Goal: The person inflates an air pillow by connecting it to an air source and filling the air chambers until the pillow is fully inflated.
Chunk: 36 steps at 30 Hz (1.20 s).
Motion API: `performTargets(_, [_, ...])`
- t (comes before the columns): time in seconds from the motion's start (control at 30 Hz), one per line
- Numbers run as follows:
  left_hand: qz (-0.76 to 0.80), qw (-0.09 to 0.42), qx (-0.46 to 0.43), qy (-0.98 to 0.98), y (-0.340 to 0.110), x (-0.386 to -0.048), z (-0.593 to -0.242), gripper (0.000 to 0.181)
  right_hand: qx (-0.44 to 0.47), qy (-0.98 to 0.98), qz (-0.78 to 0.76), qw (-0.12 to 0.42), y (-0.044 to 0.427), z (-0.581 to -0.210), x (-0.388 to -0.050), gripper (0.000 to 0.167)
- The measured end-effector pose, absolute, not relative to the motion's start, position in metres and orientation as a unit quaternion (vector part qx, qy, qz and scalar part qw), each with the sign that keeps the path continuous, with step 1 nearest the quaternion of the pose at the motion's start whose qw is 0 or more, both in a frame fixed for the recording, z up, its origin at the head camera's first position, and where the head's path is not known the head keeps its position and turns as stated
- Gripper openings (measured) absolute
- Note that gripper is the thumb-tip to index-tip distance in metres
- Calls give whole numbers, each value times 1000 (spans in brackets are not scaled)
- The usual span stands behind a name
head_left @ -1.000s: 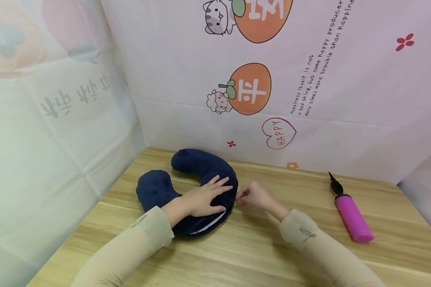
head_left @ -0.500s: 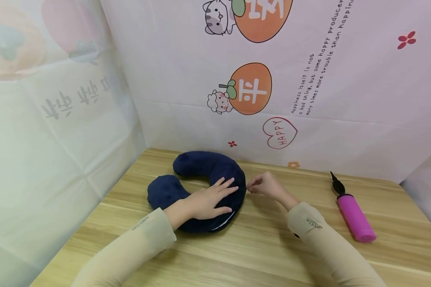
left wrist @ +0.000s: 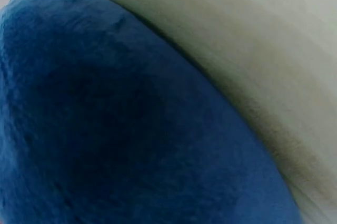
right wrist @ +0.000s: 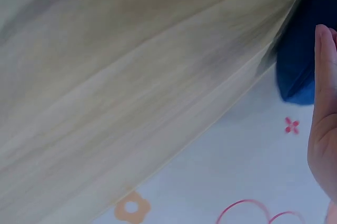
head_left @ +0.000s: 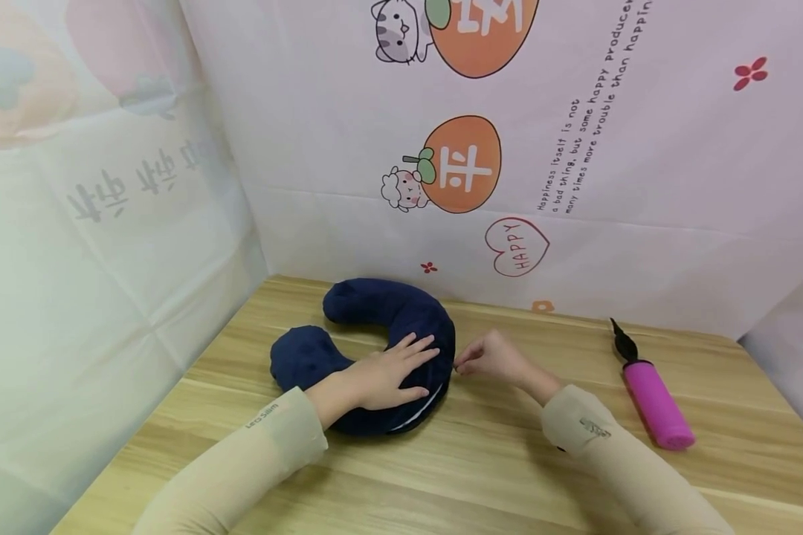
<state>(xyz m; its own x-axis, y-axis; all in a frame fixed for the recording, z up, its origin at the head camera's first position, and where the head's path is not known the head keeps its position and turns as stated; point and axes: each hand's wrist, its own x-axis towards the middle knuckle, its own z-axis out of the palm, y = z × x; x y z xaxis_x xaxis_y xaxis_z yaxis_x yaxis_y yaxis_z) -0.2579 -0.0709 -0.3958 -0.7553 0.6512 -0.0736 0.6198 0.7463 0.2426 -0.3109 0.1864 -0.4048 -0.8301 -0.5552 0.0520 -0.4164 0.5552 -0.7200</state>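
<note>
A navy, plush U-shaped neck pillow [head_left: 375, 297] lies on the table, its opening to the left. Along its near right edge runs a white strip [head_left: 418, 411], like a zipper gap. My left hand [head_left: 388, 379] rests on the pillow with fingers spread. At the pillow's right edge, my right hand [head_left: 491, 358] pinches a small dark piece that looks like a zipper pull [head_left: 456, 367]; the fingers mostly hide it. The pillow [left wrist: 131, 103] fills much of the left wrist view. In the right wrist view, the right hand [right wrist: 325, 119] is beside the pillow [right wrist: 297, 71].
A pink hand pump [head_left: 657, 405] with a black nozzle lies on the right of the wood-grain table [head_left: 482, 475]. White printed cloth [head_left: 334, 148] hangs behind the table, and more cloth [head_left: 107, 297] hangs along the left.
The pillow has shifted slightly right under my left hand. My right hand has moved a little right with the pillow's edge, still pinching there. The pump lies as before.
</note>
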Motion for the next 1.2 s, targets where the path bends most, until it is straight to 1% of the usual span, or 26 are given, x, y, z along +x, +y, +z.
performTargets(0.13, [100,73,338,933,-70,-259,-397,68,-301,872,-375,95,183,-403,-303,4])
performTargets(0.37, [95,78,332,935,-66,-259,-397,68,-312,861,-392,93,181,-409,-295,4])
performTargets(0.63, [87,65,335,936,-64,-259,-397,66,-350,842,-390,125,171,-409,-275,5])
performTargets(0.77, [74,45,332,939,-61,-259,-399,66,-353,854,-369,98,170,-406,-272,4])
performTargets(0.9, [70,33,310,948,-54,-259,-401,67,-372,876,-306,28,172,-403,-272,10])
performTargets(0.97, [75,31,296,952,-50,-259,-402,68,-374,881,-290,10,173,-403,-274,12])
performTargets(1.03, [82,32,286,954,-48,-259,-401,69,-366,881,-298,22,175,-403,-279,12])
performTargets(1.2, [94,44,274,956,-45,-259,-397,73,-336,865,-358,99,182,-406,-293,11])
